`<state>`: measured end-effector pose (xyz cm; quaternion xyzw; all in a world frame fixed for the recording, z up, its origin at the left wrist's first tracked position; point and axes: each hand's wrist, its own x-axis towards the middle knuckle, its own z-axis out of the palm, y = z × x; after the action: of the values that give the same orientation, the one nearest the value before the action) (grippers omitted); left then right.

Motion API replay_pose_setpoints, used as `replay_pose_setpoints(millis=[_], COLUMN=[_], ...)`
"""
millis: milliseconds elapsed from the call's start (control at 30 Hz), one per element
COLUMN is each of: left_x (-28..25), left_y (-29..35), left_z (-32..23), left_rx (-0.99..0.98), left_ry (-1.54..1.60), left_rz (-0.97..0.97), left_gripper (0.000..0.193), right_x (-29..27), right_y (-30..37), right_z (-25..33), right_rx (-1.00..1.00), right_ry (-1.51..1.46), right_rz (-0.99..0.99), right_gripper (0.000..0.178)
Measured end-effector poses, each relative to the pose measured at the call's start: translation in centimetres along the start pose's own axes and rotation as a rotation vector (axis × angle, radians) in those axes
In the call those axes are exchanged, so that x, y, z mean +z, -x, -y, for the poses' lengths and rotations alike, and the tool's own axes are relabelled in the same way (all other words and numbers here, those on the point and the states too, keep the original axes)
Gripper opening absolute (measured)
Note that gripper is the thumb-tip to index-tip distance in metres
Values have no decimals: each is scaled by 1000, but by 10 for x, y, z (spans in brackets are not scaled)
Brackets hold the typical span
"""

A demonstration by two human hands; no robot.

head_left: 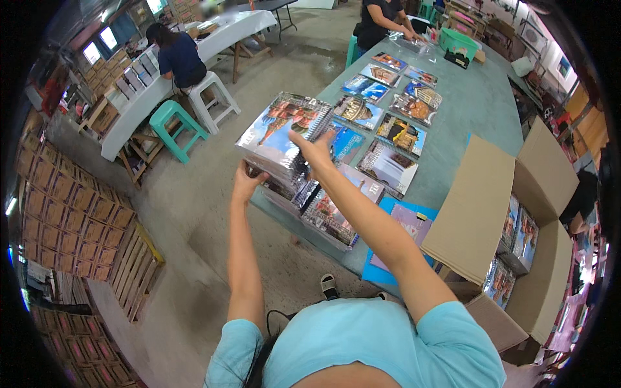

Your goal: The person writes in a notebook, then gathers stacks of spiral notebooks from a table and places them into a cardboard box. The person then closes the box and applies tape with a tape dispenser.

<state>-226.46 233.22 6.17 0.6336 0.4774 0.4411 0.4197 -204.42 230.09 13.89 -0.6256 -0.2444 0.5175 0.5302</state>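
A thick stack of spiral notebooks with picture covers and shiny plastic wrap is held between my two hands at the table's left edge. My left hand grips its near lower corner from beneath. My right hand clasps the spiral-bound right side, thumb over the top cover. Partly hidden under and behind the held stack are other notebook piles, including one pile near the table's edge. I cannot tell whether the held stack touches the pile below. Beyond, several wrapped notebooks lie in two rows.
An open cardboard box holding more notebooks stands at the right. A green basket and a person are at the far end of the table. Stools, another seated person and stacked cartons are to the left.
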Motion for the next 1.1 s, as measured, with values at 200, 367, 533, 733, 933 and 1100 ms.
replay_pose_setpoints(millis=[200,367,533,733,933,1100], left_x=[43,69,99,124,166,167], left_y=[68,108,114,144,172,212], left_z=[-94,-180,-275,-287,-209,-175], left_rx=[541,447,735,621,109,-326], left_ry=[-181,383,-156,220,769,1123], left_rz=[-164,296,563,684,570,452], left_gripper=[95,99,102,101,91,58], right_x=[-89,-122,-170,-256,-396,-457], right_y=[15,75,136,237,367,403], right_z=[-44,-74,-86,-50,16,43], right_rx=[18,-74,-273,-750,-802,-706], right_ry=[-725,-1063,-1196,-1230,-456,245], right_rz=[512,290,209,148,-523,-869], right_gripper=[68,60,59,59,57,65])
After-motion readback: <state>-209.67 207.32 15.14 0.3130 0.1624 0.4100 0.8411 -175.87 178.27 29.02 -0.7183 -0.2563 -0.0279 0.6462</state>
